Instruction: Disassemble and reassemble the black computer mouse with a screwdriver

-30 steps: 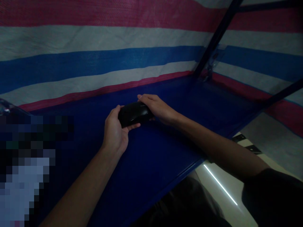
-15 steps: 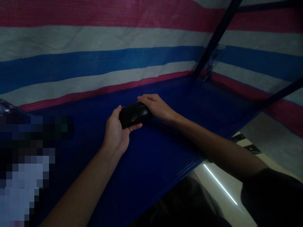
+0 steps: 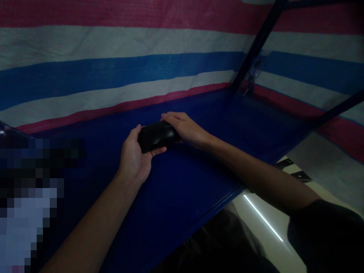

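Observation:
A glossy black oblong object [image 3: 157, 135] with rounded edges, much like a hard case, is held between my two hands above the blue surface [image 3: 182, 189]. My left hand [image 3: 135, 153] grips its left end, thumb on the upper edge and fingers reaching beneath. Over the right end lies my right hand [image 3: 184, 127], its fingers curled around the far side and partly hidden. The dim light hides what kind of object it is. It looks closed.
A striped red, white and blue sheet [image 3: 127, 76] hangs behind the surface. Dark metal posts [image 3: 260, 41] rise at the right. A blurred-out area [image 3: 28, 220] covers the lower left. Pale floor [image 3: 270, 223] shows beyond the front edge.
Both hands and the black object sit slightly further left in the view, and the background has shifted slightly too. The grip on the object looks the same.

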